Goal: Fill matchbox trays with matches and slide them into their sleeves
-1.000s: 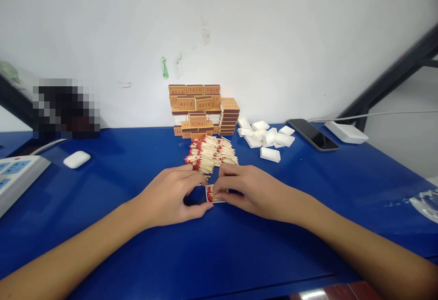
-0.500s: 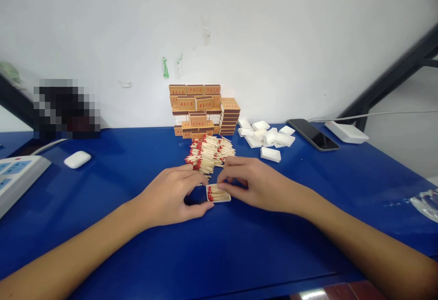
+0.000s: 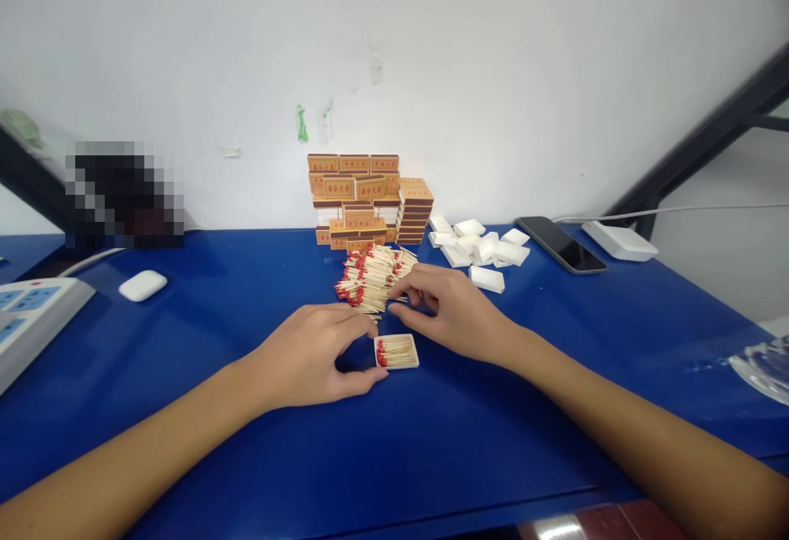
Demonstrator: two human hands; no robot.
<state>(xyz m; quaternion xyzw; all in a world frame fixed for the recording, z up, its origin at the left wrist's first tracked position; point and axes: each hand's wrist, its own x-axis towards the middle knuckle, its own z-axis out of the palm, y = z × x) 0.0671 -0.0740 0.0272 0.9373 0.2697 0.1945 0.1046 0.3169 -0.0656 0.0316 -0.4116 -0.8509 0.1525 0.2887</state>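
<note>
A white matchbox tray (image 3: 413,363) lies on the blue table, with red-headed matches (image 3: 398,351) side by side in it. My left hand (image 3: 324,351) steadies the tray's left end between thumb and forefinger. Behind the tray is a loose heap of matches (image 3: 373,281), their red heads mostly to the left. At the heap's front right edge is my right hand (image 3: 447,306), thumb and forefinger apart. I see no match between them, though the curled fingers hide part of the heap.
Stacked matchboxes (image 3: 354,188) stand against the wall behind the heap. To their right lie several white trays (image 3: 486,248), a phone (image 3: 560,244) and a white box (image 3: 620,240). On the left are a white earbud case (image 3: 143,285) and a power strip (image 3: 43,318).
My right hand has lifted from the tray and moved back to the heap of matches, its thumb and forefinger now apart. My left hand has stayed at the tray.
</note>
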